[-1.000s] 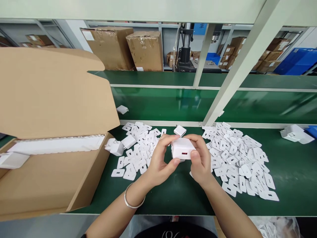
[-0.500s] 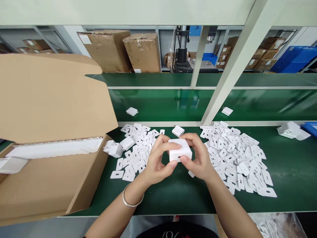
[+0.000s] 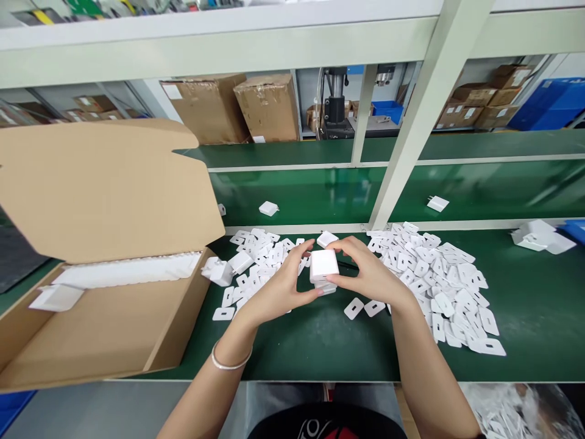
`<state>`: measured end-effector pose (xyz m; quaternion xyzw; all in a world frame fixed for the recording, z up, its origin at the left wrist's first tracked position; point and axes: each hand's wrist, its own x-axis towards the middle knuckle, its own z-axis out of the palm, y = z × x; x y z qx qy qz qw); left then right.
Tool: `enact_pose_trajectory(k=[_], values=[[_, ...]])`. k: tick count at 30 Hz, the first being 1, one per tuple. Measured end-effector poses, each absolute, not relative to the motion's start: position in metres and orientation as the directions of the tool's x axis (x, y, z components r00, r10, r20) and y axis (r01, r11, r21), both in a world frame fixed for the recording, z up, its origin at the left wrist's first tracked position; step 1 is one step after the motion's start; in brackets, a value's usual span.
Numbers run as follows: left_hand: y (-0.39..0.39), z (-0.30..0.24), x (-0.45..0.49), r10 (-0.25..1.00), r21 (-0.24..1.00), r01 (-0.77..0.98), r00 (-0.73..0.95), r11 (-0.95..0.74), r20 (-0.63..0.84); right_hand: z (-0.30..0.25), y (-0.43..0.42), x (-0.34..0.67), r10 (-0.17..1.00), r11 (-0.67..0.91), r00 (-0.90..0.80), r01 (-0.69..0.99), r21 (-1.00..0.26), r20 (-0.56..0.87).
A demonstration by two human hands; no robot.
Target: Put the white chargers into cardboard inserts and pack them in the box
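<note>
Both my hands hold one white charger block (image 3: 323,268) above the green table (image 3: 320,347), near the middle of the view. My left hand (image 3: 278,289), with a silver bangle on the wrist, grips the block's left side between thumb and fingers. My right hand (image 3: 372,274) pinches its right side and top. A second white piece shows just under the block. Two small white flat pieces (image 3: 363,308) lie on the table below my right hand.
An open cardboard box (image 3: 105,317) with its lid up stands at the left. Piles of small white flat pieces lie left (image 3: 256,262) and right (image 3: 443,286) of my hands. Loose white chargers (image 3: 268,208) sit on the far belt. A slanted frame post (image 3: 411,128) rises behind.
The block has been turned in my hands, so its port face no longer shows. My hands have moved slightly away from me. The view has tilted up.
</note>
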<state>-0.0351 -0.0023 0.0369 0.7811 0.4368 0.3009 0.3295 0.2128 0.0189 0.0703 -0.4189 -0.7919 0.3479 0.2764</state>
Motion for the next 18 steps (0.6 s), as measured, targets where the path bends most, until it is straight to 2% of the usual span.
enact_pose_trajectory(k=[4, 7, 11, 14, 16, 18], values=[[-0.014, 0.007, -0.029, 0.939, 0.815, 0.527, 0.337, -0.242, 0.062, 0.078, 0.011, 0.207, 0.930, 0.289, -0.352, 0.531, -0.797, 0.102], [-0.016, -0.011, -0.024, 0.936, 0.821, 0.522, 0.350, -0.230, 0.040, 0.094, 0.001, 0.186, 0.975, 0.196, -0.205, 0.645, -0.739, 0.079], [-0.007, -0.020, -0.017, 0.911, 0.790, 0.527, 0.402, -0.312, 0.092, 0.110, -0.009, 0.145, 0.976, 0.176, -0.217, 0.851, -0.494, -0.026], [-0.001, -0.019, -0.014, 0.914, 0.736, 0.580, 0.383, -0.349, 0.132, 0.107, -0.012, 0.128, 0.976, 0.165, -0.202, 0.929, -0.331, -0.079], [-0.003, -0.018, -0.013, 0.923, 0.694, 0.625, 0.349, -0.359, 0.163, 0.099, -0.016, 0.130, 0.978, 0.175, -0.203, 0.924, -0.339, -0.049], [-0.011, -0.020, -0.014, 0.928, 0.674, 0.645, 0.319, -0.362, 0.193, 0.088, -0.027, 0.139, 0.978, 0.192, -0.209, 0.882, -0.430, 0.007]])
